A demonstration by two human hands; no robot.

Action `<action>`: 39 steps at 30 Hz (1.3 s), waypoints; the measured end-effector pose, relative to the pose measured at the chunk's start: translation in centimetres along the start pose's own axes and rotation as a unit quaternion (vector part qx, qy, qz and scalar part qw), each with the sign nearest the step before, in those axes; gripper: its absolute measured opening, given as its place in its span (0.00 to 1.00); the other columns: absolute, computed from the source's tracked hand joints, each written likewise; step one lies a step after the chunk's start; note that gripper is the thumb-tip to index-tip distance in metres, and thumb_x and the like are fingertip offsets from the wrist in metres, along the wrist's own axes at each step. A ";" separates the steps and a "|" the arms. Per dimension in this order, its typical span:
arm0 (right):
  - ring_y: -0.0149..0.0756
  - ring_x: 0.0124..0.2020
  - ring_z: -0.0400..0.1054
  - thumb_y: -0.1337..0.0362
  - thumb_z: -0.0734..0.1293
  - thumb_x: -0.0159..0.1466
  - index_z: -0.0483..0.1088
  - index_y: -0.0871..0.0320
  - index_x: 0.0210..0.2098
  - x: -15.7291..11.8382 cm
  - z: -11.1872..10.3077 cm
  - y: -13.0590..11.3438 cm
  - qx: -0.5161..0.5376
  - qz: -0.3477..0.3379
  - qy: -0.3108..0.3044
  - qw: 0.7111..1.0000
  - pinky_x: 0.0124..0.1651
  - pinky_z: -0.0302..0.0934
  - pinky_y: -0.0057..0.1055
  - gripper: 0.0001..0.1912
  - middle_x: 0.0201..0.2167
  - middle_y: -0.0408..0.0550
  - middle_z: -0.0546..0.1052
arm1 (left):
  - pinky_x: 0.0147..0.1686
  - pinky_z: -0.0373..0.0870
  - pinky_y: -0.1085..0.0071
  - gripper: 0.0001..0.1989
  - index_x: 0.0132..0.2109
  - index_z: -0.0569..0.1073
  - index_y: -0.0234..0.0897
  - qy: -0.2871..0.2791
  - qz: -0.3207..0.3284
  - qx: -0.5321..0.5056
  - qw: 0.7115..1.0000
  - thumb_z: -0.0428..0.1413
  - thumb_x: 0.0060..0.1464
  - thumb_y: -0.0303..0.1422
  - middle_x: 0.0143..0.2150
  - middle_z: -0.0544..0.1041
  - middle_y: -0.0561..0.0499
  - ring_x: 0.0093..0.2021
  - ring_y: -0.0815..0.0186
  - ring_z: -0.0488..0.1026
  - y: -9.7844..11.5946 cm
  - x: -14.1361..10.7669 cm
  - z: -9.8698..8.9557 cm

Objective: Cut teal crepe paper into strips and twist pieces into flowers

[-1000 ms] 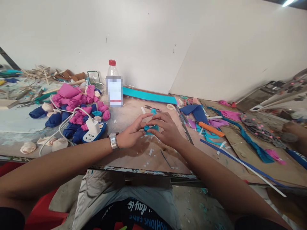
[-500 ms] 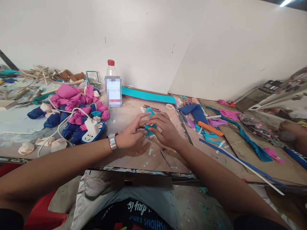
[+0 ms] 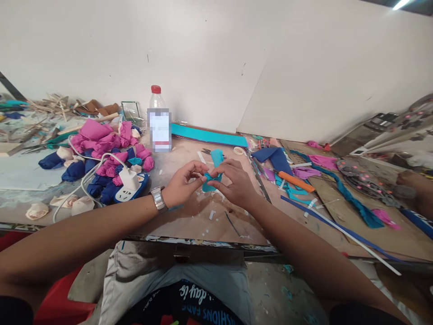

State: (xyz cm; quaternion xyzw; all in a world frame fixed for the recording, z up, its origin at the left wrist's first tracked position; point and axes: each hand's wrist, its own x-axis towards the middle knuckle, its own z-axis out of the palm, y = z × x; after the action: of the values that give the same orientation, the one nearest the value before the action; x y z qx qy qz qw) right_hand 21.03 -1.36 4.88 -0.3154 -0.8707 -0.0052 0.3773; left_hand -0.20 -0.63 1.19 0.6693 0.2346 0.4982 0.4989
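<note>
A turquoise strip of thin material, paper or cloth (image 3: 217, 157), is gathered between my two hands above the brown table. My left hand (image 3: 184, 185), with a metal watch (image 3: 158, 198) at the wrist, pinches its rolled middle between thumb and fingertips. From the other side my right hand (image 3: 233, 183) grips the same piece with thumb and forefinger. One end of the strip stands up behind the fingers; another part hangs below them. Some of the rolled portion is hidden by my fingertips.
Pink and navy rosettes (image 3: 108, 135) lie at left with a power strip (image 3: 130, 192) and white cable. Behind stand a red-capped bottle (image 3: 156, 101) and a long turquoise band (image 3: 209, 134). An orange-handled tool (image 3: 296, 180) lies right, and another person's hand (image 3: 414, 185) shows at far right.
The strip's upper end has swung up and to the right and shows more plainly. Both hands have turned slightly around the rolled middle, which stays pinched.
</note>
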 end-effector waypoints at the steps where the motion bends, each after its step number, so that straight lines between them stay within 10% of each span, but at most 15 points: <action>1: 0.44 0.43 0.72 0.54 0.71 0.69 0.72 0.53 0.40 -0.1 0.0 0.0 0.000 0.005 -0.004 1.000 0.54 0.61 0.44 0.10 0.35 0.46 0.81 | 0.49 0.69 0.66 0.14 0.50 0.72 0.37 0.003 0.000 -0.002 1.000 0.61 0.64 0.40 0.46 0.75 0.47 0.47 0.64 0.74 0.0 0.0 0.0; 39: 0.44 0.42 0.70 0.55 0.68 0.70 0.72 0.53 0.35 -0.2 0.1 -0.1 0.001 0.045 -0.013 0.999 0.53 0.58 0.44 0.10 0.31 0.46 0.79 | 0.46 0.70 0.65 0.09 0.47 0.76 0.38 -0.014 0.016 0.138 0.990 0.60 0.63 0.37 0.46 0.80 0.47 0.45 0.63 0.75 1.2 -0.3 0.1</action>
State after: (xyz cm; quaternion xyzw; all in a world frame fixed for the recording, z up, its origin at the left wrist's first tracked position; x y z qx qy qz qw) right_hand 21.02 -1.50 4.68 -0.3542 -0.8604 0.0169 0.3659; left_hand -0.44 -1.36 2.12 0.7423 0.2834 0.4597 0.3968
